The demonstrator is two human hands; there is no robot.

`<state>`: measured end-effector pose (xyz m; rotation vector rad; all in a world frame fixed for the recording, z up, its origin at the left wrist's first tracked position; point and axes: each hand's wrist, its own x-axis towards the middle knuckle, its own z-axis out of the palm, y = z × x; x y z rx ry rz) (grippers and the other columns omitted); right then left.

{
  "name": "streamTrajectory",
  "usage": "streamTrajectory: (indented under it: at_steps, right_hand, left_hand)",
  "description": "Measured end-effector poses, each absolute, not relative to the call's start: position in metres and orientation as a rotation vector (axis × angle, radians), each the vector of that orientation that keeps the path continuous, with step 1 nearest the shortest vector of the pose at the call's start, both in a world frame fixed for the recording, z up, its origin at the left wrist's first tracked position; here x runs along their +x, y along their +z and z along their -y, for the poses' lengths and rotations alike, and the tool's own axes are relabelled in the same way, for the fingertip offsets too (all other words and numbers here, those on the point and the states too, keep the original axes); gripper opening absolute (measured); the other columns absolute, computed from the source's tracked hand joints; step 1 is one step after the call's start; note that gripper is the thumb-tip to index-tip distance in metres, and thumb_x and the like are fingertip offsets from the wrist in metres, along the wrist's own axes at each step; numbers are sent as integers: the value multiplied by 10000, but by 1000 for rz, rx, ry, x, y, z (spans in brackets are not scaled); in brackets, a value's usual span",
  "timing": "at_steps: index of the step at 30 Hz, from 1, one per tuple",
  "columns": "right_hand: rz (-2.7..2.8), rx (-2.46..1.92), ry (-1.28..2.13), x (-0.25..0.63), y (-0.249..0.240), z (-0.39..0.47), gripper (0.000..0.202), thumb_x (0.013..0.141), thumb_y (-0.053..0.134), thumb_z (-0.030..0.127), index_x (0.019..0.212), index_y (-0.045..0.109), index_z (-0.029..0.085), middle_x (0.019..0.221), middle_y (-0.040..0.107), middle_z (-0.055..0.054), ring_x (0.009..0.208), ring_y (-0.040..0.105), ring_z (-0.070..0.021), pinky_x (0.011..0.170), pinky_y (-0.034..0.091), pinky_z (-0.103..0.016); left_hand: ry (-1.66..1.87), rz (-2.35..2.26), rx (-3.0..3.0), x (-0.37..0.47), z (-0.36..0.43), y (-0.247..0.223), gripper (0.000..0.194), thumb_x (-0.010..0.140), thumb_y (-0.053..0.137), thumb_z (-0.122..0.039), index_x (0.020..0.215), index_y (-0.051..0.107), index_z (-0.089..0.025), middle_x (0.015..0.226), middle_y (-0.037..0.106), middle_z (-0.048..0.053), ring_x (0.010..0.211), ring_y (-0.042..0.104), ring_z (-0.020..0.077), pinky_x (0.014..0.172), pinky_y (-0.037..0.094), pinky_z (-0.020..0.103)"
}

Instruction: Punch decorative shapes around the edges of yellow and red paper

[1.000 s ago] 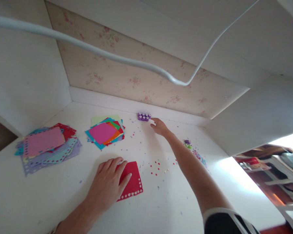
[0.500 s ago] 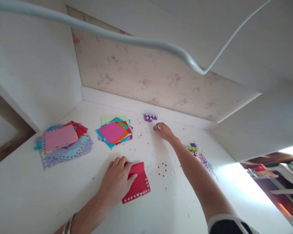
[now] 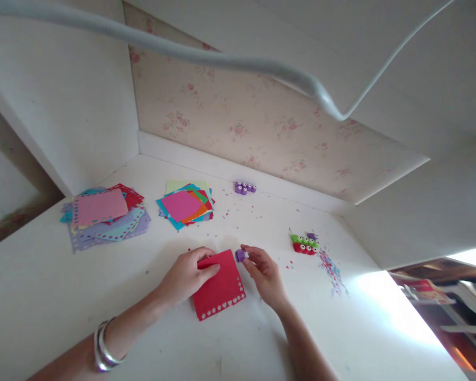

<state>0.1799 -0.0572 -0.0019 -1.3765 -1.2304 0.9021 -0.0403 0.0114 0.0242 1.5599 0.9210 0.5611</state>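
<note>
A red paper square (image 3: 222, 280) has small punched shapes along its lower edge and part of its right edge. My left hand (image 3: 190, 275) grips its upper left side, thumb on top and fingers beneath. Between the thumb and fingers of my right hand (image 3: 264, 272) is a small purple punch (image 3: 241, 255) with a white top, close beside the paper's upper right edge. Further back, by the wall, stands a group of purple punches (image 3: 245, 188). Green punches (image 3: 301, 239) and red punches (image 3: 304, 248) sit in rows on the right.
On the white table (image 3: 115, 317), a pile of punched coloured papers (image 3: 99, 206) lies at the left. A stack of plain coloured papers (image 3: 182, 205) is nearer the middle. Paper bits (image 3: 330, 267) are scattered at the right. A pale cable (image 3: 230, 61) crosses the upper view.
My right hand has come back from the purple group with a purple punch to the red paper's edge. My left hand has raised the paper slightly, its fingers now under it.
</note>
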Motion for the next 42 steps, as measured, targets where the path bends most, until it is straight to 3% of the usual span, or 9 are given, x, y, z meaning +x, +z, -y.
streamTrajectory:
  at_steps: [10, 42]
  right_hand:
    - [1287, -1397, 883, 179, 2, 61, 286, 861, 665, 371, 1119, 657, 249, 1171, 674, -92, 1025, 665, -243, 900, 564, -437]
    - [1395, -1385, 814, 178, 7, 63, 200, 871, 657, 297, 1069, 678, 276, 1181, 655, -61, 1064, 646, -226, 910, 578, -406]
  left_hand:
    - [516, -950, 1458, -39, -13, 26, 254, 809, 604, -403, 949, 628, -192, 932, 731, 41, 786, 693, 219, 640, 504, 273]
    - [518, -996, 1546, -40, -14, 28, 238, 800, 592, -386, 933, 655, -199, 924, 735, 37, 804, 682, 220, 653, 486, 264]
